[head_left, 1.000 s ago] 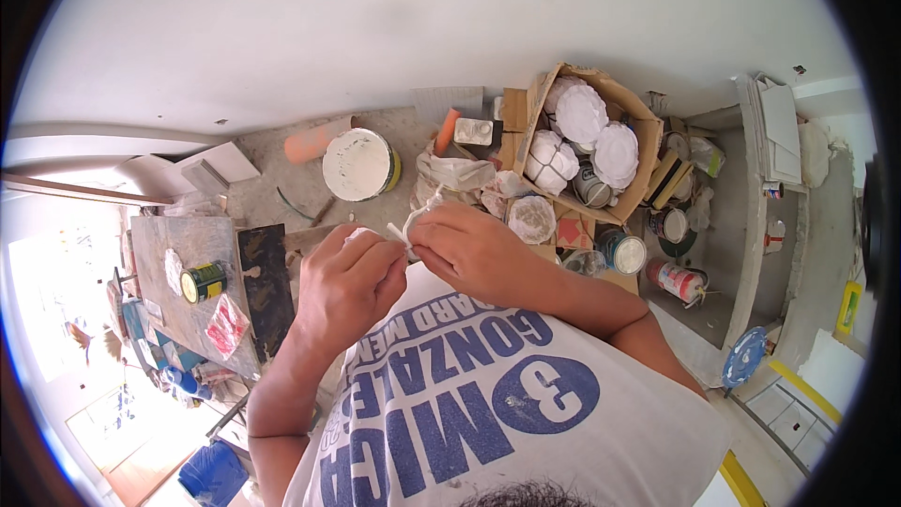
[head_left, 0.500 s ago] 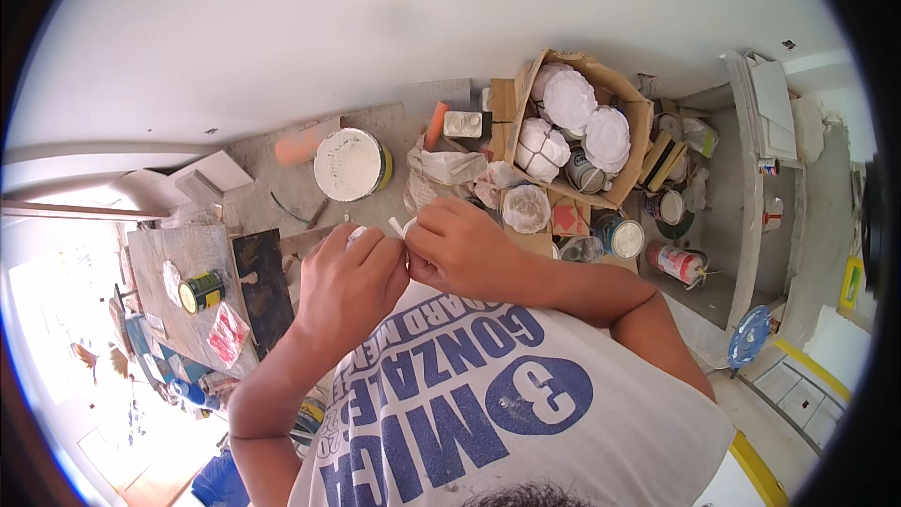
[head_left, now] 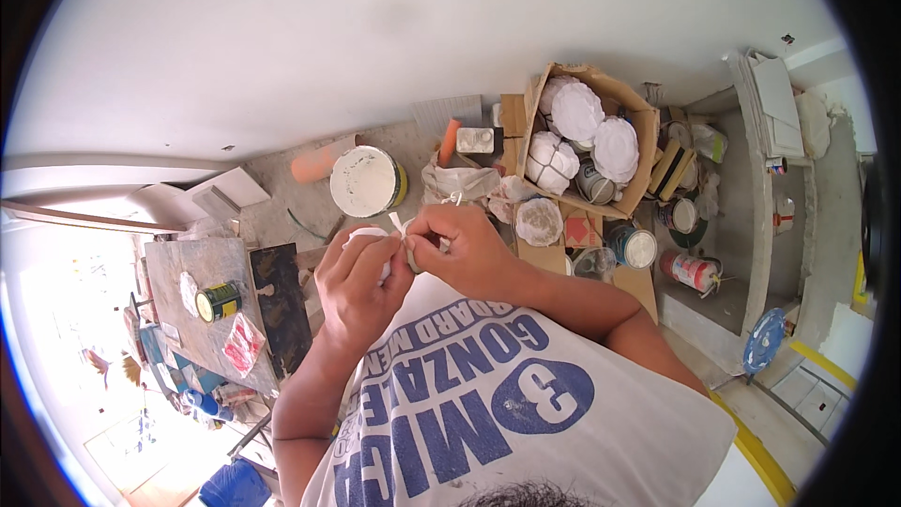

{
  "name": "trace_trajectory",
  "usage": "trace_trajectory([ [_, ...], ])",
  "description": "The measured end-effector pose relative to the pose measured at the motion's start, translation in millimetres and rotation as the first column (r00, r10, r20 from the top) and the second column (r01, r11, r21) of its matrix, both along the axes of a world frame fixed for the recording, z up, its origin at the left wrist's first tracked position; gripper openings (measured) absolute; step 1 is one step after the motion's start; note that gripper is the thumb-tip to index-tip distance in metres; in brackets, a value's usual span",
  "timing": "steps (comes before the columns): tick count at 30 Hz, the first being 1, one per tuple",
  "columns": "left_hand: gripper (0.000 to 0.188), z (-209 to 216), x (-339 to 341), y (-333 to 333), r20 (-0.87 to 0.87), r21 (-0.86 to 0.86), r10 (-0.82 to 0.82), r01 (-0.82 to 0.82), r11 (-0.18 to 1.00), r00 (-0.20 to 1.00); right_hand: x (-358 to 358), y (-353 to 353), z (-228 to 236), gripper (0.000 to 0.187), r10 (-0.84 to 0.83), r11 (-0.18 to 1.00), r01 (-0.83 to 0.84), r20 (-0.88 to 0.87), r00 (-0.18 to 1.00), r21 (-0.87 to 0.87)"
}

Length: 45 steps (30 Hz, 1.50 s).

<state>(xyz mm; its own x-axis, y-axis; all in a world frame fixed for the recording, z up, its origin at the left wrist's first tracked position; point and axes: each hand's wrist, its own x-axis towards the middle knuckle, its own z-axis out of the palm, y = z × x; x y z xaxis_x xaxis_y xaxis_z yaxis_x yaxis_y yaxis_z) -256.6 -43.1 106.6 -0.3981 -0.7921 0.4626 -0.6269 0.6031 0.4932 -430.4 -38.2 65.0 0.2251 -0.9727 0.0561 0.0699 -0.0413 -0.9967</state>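
My left hand (head_left: 355,274) and my right hand (head_left: 462,246) meet in front of my chest, fingers closed and thumbs nearly touching. Between them a thin white strip (head_left: 401,223) sticks up, its short ends spread apart. Some bunched white material (head_left: 364,237) shows under the fingers of my left hand; whether it is cloth or plastic I cannot tell. My right hand pinches near the base of the strip. Most of what the fingers hold is hidden behind them.
Beyond my hands stands an open bucket (head_left: 362,183) of whitish paint. To its right, a cardboard box (head_left: 640,131) holds white-wrapped round bundles (head_left: 577,113) and cans. A board (head_left: 192,268) at left carries a small can (head_left: 219,301). Concrete shelving (head_left: 751,253) stands at right.
The surroundings have shifted slightly rightward in view. My left hand has turned a little, showing more white material, and the strip's ends now stand up more visibly between my hands.
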Motion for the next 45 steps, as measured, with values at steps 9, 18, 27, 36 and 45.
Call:
trace_trajectory([
  [9, 0.009, 48.8, 8.4, 15.8, -0.323, 0.514, 0.182, 0.011, 0.857, 0.929, -26.1, -5.5, 37.1, 0.022, -0.002, 0.924, 0.006, 0.010, 1.000, -0.382],
  [18, 0.022, 146.9, 0.3, 27.1, -0.401, -0.198, -0.645, 0.626, 0.754, 0.651, -56.8, 4.3, 80.0, 0.027, 0.146, 0.752, -0.068, 0.066, 0.987, -0.655],
  [27, 0.025, 163.4, -1.5, 50.0, -0.318, -0.197, -0.477, 0.435, 0.879, 0.819, -40.1, 13.3, 27.4, 0.017, 0.032, 0.948, 0.019, 0.155, 0.987, -0.318],
  [36, 0.012, 171.2, -22.2, 11.7, -0.558, -0.056, -0.586, 0.678, 0.732, 0.587, -52.7, 10.3, 13.1, 0.013, 0.022, 0.977, -0.035, -0.063, 0.998, -0.210],
  [45, 0.011, 199.9, -22.3, -8.3, -0.855, 0.444, -0.249, 0.890, 0.105, 0.456, -62.9, 14.7, -17.4, 0.014, -0.055, 0.998, 0.054, -0.023, 0.998, -0.028],
])
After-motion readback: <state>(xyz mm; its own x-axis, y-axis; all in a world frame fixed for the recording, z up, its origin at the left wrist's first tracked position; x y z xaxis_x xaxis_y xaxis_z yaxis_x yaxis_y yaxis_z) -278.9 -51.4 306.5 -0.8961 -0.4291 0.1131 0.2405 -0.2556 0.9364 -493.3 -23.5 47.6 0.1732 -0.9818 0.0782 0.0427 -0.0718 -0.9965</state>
